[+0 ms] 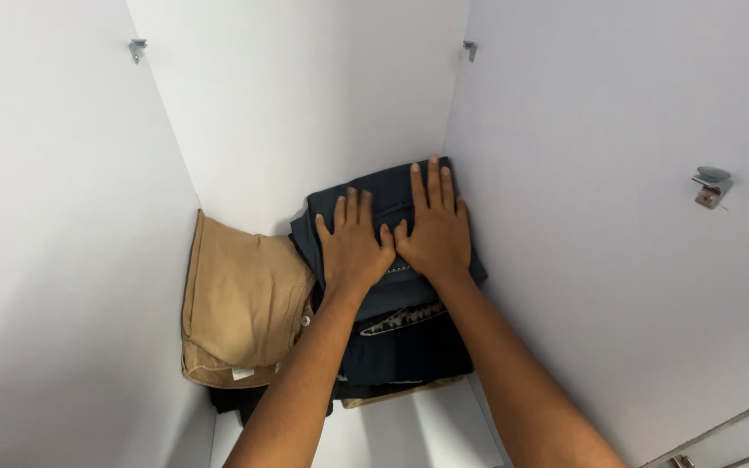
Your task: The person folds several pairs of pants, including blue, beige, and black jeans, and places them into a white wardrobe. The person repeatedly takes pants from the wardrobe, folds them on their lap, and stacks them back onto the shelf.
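Inside a white cupboard compartment, a stack of folded dark navy clothes [392, 334] sits against the right wall. My left hand [353, 247] and my right hand [433, 227] lie flat on the top navy garment [373, 198], fingers together and pointing to the back wall, thumbs almost touching. Neither hand grips anything. A patterned waistband shows under the top piece. To the left, a folded tan garment [240, 303] rests on another dark piece, apart from my hands.
White side walls [54, 260] and the back wall [305, 104] close in the space. Small metal shelf pegs stick out at the upper left [137, 48], upper right [470, 48] and right wall [711, 186]. The white shelf floor [418, 429] shows in front.
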